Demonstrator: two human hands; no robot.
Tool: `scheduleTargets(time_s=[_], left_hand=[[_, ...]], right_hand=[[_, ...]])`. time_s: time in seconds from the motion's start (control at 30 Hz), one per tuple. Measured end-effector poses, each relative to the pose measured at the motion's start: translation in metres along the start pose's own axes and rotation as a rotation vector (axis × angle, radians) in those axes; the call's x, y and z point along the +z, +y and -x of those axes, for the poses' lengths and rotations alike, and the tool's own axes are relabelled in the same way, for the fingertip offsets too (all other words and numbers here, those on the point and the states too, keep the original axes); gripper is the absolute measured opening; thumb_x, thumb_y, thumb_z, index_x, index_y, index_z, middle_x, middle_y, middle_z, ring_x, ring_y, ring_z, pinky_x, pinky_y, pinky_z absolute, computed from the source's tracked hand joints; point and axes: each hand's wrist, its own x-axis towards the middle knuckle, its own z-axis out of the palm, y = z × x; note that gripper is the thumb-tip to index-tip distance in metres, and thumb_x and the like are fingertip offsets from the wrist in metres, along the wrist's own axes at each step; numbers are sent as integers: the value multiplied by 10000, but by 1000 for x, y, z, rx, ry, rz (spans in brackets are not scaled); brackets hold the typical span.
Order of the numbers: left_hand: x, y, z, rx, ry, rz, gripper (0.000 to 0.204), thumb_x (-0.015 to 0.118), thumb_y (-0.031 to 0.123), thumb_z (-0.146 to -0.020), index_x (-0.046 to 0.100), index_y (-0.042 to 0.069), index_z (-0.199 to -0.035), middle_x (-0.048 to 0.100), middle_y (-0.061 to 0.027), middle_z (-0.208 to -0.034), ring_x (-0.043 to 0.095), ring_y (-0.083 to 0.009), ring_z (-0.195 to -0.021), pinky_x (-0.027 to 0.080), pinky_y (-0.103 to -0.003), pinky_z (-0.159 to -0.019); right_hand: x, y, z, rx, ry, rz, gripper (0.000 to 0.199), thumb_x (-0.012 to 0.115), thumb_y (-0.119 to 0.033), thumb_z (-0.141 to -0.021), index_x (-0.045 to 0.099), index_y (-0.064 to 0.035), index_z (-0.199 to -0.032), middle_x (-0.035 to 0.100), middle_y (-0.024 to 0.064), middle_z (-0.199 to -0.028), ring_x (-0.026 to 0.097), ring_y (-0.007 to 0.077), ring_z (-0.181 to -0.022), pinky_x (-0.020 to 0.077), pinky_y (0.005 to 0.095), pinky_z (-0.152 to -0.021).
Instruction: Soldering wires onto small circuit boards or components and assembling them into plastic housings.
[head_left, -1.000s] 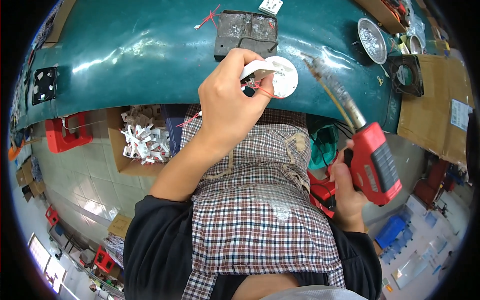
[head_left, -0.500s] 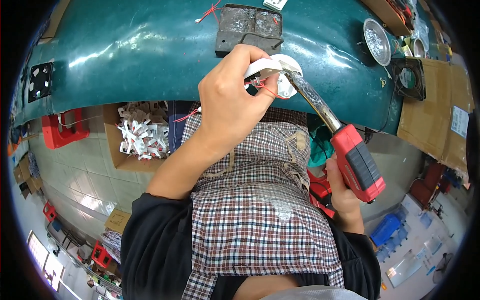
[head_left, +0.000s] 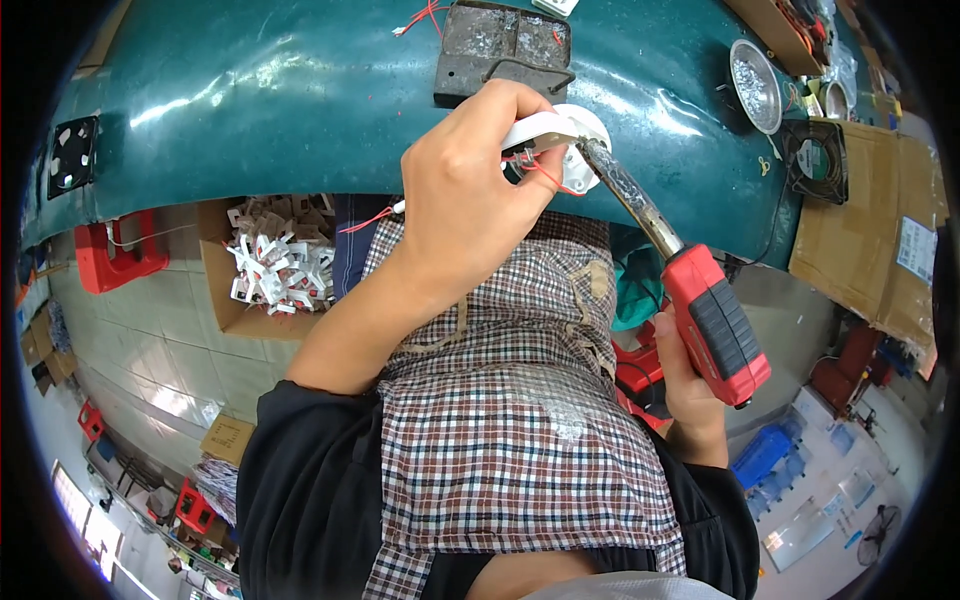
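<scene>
Since a second ago, your right hand [head_left: 690, 395] has been bringing the soldering gun [head_left: 690, 280] in from the side; its tip is now meeting or nearly meeting the white part [head_left: 540, 128], so the tool seems to be in working position. Your left hand [head_left: 470, 190] is pinching that part, its grip closing between thumb and fingers, the outer end projecting toward the tip; your right grip is wrapping the gun's handle.

Tilted white piece [head_left: 545, 129] with red wires [head_left: 556, 179] beside a round white part [head_left: 581, 174], red soldering gun [head_left: 712, 318] aslant, tip close by.
</scene>
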Motion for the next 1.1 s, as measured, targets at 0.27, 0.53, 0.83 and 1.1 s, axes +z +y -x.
scheduleTargets(time_s=[0.27, 0.53, 0.83, 1.1], left_hand=[[-2, -1, -2, 8, -15, -1, 248, 806, 16, -742, 658, 28, -940, 703, -67, -852, 690, -147, -752, 524, -269, -657], [-3, -2, -2, 19, -11, 1, 252, 811, 28, -738, 659, 32, -939, 702, -64, -840, 691, -146, -752, 521, -269, -650], [-4, -2, -4, 25, -22, -6, 250, 813, 35, -739, 657, 35, -934, 699, -62, -823, 680, -144, -726, 513, -263, -631], [-12, -17, -31, 219, -199, -9, 259, 804, 81, -755, 646, 56, -959, 674, -42, -802, 640, -148, -678, 480, -267, -581]], right_hand=[[-1, -6, -4, -47, -5, 52, 161, 725, 60, -731, 679, 2, -874, 621, 109, -763, 624, 246, -607, 477, 317, -539], [-7, -7, 10, 143, 48, -11, 186, 740, 24, -739, 677, 10, -913, 643, 118, -796, 628, 250, -628, 482, 325, -564], [-1, -11, 18, 398, 131, -233, 197, 718, 39, -826, 640, -19, -998, 626, 49, -852, 598, 132, -728, 472, 279, -654], [65, -1, -45, 87, 160, -472, 551, 691, 111, -824, 418, -15, -1285, 601, 92, -1006, 664, 178, -959, 517, 277, -793]])
